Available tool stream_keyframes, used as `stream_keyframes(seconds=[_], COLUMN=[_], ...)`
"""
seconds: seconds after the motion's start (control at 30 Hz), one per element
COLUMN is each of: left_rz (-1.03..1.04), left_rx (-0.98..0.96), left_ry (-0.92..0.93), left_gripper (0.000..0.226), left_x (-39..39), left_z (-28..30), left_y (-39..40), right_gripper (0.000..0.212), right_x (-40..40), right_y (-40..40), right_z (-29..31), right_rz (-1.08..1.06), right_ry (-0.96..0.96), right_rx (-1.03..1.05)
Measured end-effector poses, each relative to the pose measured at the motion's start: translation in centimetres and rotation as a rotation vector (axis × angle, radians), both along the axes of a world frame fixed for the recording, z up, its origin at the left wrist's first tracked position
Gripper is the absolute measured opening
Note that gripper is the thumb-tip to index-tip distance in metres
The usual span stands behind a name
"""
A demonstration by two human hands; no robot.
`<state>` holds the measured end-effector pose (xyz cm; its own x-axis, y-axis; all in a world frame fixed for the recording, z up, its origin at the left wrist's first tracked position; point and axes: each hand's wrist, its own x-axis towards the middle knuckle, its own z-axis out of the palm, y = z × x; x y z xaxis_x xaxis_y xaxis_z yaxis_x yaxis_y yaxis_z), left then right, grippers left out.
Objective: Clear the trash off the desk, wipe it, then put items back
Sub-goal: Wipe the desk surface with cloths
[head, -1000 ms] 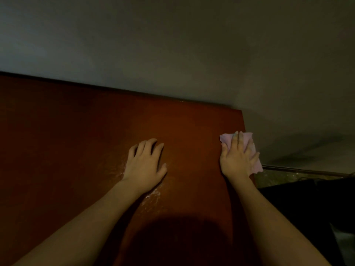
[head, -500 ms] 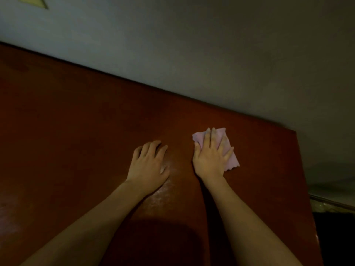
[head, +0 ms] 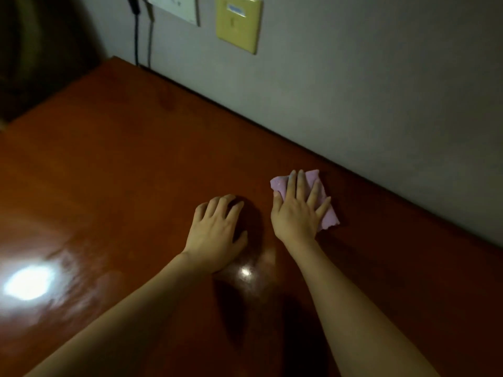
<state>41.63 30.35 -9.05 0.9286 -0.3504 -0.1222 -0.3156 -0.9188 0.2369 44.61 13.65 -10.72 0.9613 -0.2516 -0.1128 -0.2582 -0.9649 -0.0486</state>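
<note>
A reddish-brown wooden desk (head: 122,172) fills the lower part of the head view, glossy with bright light reflections at the left. My right hand (head: 296,210) lies flat with straight fingers pressing a small pink cloth (head: 326,213) onto the desk near the wall. The cloth sticks out beyond the fingertips and to the right of the hand. My left hand (head: 217,232) rests palm down on the bare wood just left of the right hand, fingers slightly bent, holding nothing.
A grey wall (head: 381,91) runs along the desk's far edge. On it hang a yellow wall plate (head: 238,24) and a white socket plate (head: 174,6) with two dark cables (head: 143,42) dropping behind the desk's back corner. Dark space lies at the far left.
The right hand has slid the pink cloth leftward from the desk's right edge towards the middle. The view has swung left, bringing the wall plates and cables into sight. The left hand stays planted.
</note>
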Motion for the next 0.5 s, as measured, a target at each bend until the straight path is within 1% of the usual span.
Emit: stream_keyframes(seconds=[0.1, 0.27, 0.5], left_rz=[0.028, 0.081, 0.189], left_rx=[-0.025, 0.004, 0.007], left_ry=[0.009, 0.003, 0.021], left_gripper=[0.070, 0.063, 0.071], left_x=[2.4, 6.2, 10.7], left_z=[0.1, -0.3, -0.1], left_y=[4.2, 11.1, 20.4], right_gripper=[0.061, 0.062, 0.062], right_x=[3.5, 9.0, 15.4], right_y=[4.5, 12.1, 22.0], right_z=[0.0, 0.0, -0.2], right_rz=[0.052, 0.117, 0.222], right_ry=[0.007, 0.016, 0.017], right_rx=[0.001, -0.002, -0.012])
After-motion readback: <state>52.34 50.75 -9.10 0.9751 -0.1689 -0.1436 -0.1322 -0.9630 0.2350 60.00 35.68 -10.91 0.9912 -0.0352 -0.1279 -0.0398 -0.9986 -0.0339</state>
